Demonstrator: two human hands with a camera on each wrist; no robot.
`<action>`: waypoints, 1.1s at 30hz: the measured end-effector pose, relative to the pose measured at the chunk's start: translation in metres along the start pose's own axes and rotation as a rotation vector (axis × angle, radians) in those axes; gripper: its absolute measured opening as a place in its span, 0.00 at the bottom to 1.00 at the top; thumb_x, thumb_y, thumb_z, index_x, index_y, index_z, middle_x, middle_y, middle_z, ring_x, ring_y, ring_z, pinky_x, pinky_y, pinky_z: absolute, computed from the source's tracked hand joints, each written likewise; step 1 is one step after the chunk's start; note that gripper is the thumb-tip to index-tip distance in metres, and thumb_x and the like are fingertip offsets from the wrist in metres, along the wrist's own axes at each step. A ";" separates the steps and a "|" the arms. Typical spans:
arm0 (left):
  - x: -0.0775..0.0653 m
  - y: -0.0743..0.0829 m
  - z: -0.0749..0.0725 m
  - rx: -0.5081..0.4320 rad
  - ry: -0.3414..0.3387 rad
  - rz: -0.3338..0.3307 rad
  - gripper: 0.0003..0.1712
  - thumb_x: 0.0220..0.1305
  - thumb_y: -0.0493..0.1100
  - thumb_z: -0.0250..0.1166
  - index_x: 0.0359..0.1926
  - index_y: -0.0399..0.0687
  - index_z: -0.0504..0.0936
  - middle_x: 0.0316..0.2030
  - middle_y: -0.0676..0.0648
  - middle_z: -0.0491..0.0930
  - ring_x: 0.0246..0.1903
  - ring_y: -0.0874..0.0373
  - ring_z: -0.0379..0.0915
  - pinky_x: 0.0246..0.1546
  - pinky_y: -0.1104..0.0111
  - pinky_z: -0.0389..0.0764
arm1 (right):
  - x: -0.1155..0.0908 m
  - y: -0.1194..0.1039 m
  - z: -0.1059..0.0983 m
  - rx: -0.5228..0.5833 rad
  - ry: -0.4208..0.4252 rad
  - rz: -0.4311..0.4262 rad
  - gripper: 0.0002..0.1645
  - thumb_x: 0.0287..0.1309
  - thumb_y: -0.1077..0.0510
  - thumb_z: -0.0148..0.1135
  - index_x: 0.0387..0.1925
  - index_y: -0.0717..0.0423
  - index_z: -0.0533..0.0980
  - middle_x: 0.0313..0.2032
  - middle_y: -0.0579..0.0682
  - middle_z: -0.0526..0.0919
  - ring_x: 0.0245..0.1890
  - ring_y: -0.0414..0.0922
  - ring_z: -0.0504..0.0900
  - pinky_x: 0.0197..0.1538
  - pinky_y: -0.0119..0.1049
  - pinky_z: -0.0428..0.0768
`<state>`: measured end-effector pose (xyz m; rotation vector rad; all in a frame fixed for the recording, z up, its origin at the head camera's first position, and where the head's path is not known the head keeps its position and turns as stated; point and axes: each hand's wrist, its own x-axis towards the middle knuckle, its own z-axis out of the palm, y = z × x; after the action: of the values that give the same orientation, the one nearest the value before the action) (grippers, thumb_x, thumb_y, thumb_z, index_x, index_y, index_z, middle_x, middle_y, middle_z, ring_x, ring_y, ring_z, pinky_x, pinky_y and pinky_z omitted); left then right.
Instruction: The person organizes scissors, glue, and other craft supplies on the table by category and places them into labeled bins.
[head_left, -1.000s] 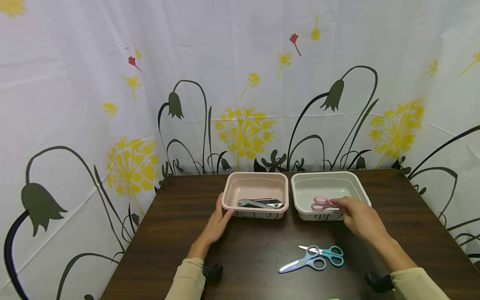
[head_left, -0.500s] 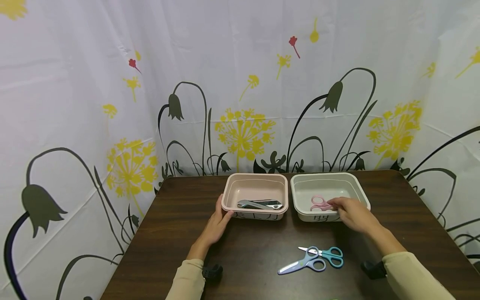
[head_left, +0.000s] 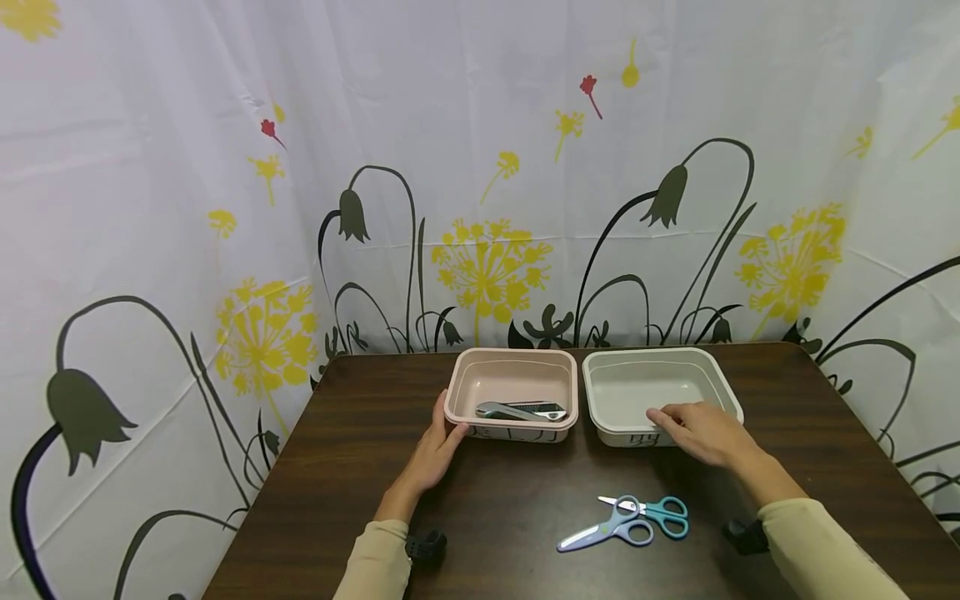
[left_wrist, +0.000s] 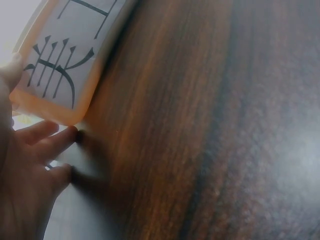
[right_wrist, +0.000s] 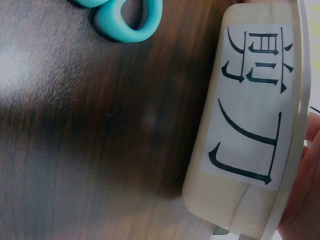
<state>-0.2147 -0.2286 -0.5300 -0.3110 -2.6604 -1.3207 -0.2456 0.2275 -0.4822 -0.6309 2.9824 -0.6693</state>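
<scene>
My left hand [head_left: 435, 450] grips the front left corner of a pink bin [head_left: 517, 365], its thumb on the front and its fingers along the left side. In the left wrist view the thumb and fingertips meet the labelled bin at its corner. Two box cutters [head_left: 510, 411] lie in the pink bin. My right hand [head_left: 705, 429] reaches over the front rim of a pale green bin [head_left: 645, 375], fingers inside. The pink scissors are hidden there, and I cannot tell whether the fingers hold them. The right wrist view shows this bin's labelled front [right_wrist: 250, 105].
Blue scissors [head_left: 600, 531] and teal-handled scissors [head_left: 667, 510] lie overlapping on the dark wooden table [head_left: 510, 508], in front of the bins. A flower-printed curtain [head_left: 480, 167] hangs behind the table's far edge. Each wrist wears a black camera.
The right hand has lowered into the front of the pale green bin, and the pink scissors have dropped out of sight. The left hand stays on the pink bin.
</scene>
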 end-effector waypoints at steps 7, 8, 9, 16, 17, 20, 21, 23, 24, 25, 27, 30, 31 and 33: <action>0.001 -0.003 0.001 0.009 -0.001 0.005 0.43 0.74 0.52 0.54 0.77 0.48 0.41 0.70 0.34 0.59 0.66 0.38 0.60 0.62 0.42 0.60 | -0.002 0.001 0.000 -0.050 -0.038 0.030 0.38 0.71 0.31 0.39 0.47 0.55 0.84 0.42 0.52 0.86 0.45 0.55 0.82 0.49 0.57 0.74; 0.001 -0.003 0.001 0.006 -0.002 0.003 0.43 0.74 0.52 0.54 0.77 0.48 0.41 0.71 0.34 0.59 0.66 0.38 0.60 0.62 0.42 0.60 | -0.002 0.001 0.000 -0.055 -0.040 0.034 0.39 0.71 0.31 0.39 0.48 0.56 0.84 0.42 0.53 0.86 0.45 0.56 0.82 0.49 0.58 0.74; 0.001 -0.003 0.001 0.003 -0.003 0.002 0.43 0.74 0.52 0.54 0.77 0.48 0.41 0.71 0.34 0.58 0.66 0.38 0.60 0.62 0.42 0.60 | -0.002 0.001 0.000 -0.060 -0.041 0.036 0.40 0.71 0.31 0.38 0.48 0.57 0.84 0.43 0.54 0.86 0.46 0.57 0.82 0.50 0.58 0.74; 0.000 -0.002 0.001 0.008 -0.003 0.000 0.43 0.74 0.52 0.54 0.77 0.48 0.41 0.70 0.34 0.59 0.65 0.38 0.61 0.62 0.42 0.61 | -0.002 0.002 -0.004 -0.071 -0.047 0.065 0.43 0.72 0.31 0.35 0.51 0.60 0.82 0.46 0.58 0.85 0.49 0.60 0.81 0.52 0.61 0.72; 0.000 -0.001 0.000 0.006 -0.003 0.000 0.43 0.74 0.52 0.54 0.77 0.48 0.41 0.70 0.34 0.59 0.65 0.38 0.61 0.62 0.42 0.61 | -0.003 0.002 -0.005 -0.072 -0.044 0.072 0.44 0.72 0.30 0.34 0.51 0.61 0.82 0.46 0.59 0.85 0.49 0.61 0.81 0.52 0.61 0.72; 0.000 -0.001 0.000 0.005 -0.002 0.002 0.43 0.74 0.52 0.54 0.77 0.47 0.41 0.70 0.34 0.59 0.65 0.38 0.61 0.62 0.42 0.61 | -0.005 0.000 -0.008 -0.075 -0.021 0.071 0.43 0.72 0.31 0.35 0.50 0.61 0.82 0.45 0.58 0.85 0.48 0.61 0.81 0.51 0.61 0.72; 0.000 0.000 0.000 0.003 -0.002 0.000 0.43 0.74 0.52 0.54 0.77 0.48 0.41 0.70 0.34 0.59 0.65 0.38 0.61 0.62 0.42 0.61 | -0.005 -0.001 -0.009 -0.075 -0.009 0.065 0.42 0.72 0.32 0.36 0.50 0.61 0.83 0.44 0.57 0.85 0.47 0.60 0.81 0.51 0.61 0.72; -0.001 0.000 0.000 0.001 -0.001 -0.003 0.43 0.74 0.52 0.55 0.77 0.48 0.41 0.71 0.34 0.58 0.66 0.38 0.60 0.62 0.42 0.61 | -0.006 -0.004 -0.011 -0.087 0.022 0.042 0.39 0.73 0.33 0.38 0.47 0.58 0.84 0.40 0.54 0.86 0.44 0.58 0.83 0.49 0.60 0.73; -0.001 0.000 0.000 0.002 0.000 -0.002 0.43 0.74 0.52 0.55 0.77 0.48 0.41 0.71 0.34 0.58 0.66 0.38 0.60 0.62 0.42 0.60 | -0.007 -0.006 -0.012 -0.093 0.038 0.031 0.38 0.73 0.34 0.38 0.46 0.57 0.84 0.38 0.52 0.86 0.43 0.57 0.83 0.48 0.59 0.74; -0.001 0.001 -0.001 -0.001 0.000 -0.004 0.43 0.73 0.52 0.55 0.77 0.48 0.41 0.71 0.34 0.58 0.66 0.38 0.60 0.62 0.43 0.60 | -0.008 -0.008 -0.013 -0.100 0.056 0.021 0.37 0.73 0.34 0.39 0.45 0.56 0.85 0.37 0.50 0.86 0.42 0.56 0.83 0.48 0.59 0.74; -0.001 0.001 -0.001 -0.002 0.001 -0.002 0.43 0.74 0.52 0.55 0.77 0.48 0.41 0.71 0.34 0.58 0.66 0.38 0.60 0.62 0.43 0.60 | -0.011 -0.012 -0.015 -0.111 0.092 -0.002 0.35 0.73 0.35 0.41 0.43 0.54 0.85 0.35 0.48 0.86 0.40 0.55 0.84 0.48 0.59 0.73; -0.001 0.001 -0.001 -0.003 -0.002 0.000 0.43 0.73 0.52 0.55 0.78 0.48 0.41 0.71 0.34 0.58 0.66 0.38 0.60 0.62 0.43 0.60 | -0.018 -0.020 -0.020 -0.121 0.153 -0.039 0.32 0.73 0.36 0.44 0.42 0.53 0.86 0.37 0.48 0.87 0.41 0.54 0.84 0.49 0.59 0.73; -0.001 0.001 -0.001 -0.003 -0.002 -0.001 0.43 0.73 0.52 0.55 0.78 0.48 0.41 0.71 0.34 0.58 0.66 0.38 0.60 0.62 0.43 0.60 | -0.021 -0.023 -0.021 -0.127 0.180 -0.058 0.30 0.72 0.37 0.46 0.42 0.52 0.86 0.38 0.47 0.87 0.41 0.54 0.84 0.50 0.58 0.73; -0.001 0.000 -0.001 0.002 -0.001 0.005 0.43 0.74 0.52 0.54 0.77 0.48 0.41 0.70 0.34 0.59 0.66 0.38 0.60 0.62 0.43 0.60 | -0.027 -0.030 -0.022 -0.135 0.238 -0.102 0.26 0.71 0.39 0.50 0.41 0.51 0.86 0.39 0.47 0.87 0.42 0.54 0.84 0.51 0.58 0.73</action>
<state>-0.2137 -0.2297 -0.5300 -0.3175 -2.6601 -1.3162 -0.2119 0.2219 -0.4516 -0.7667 3.2567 -0.5900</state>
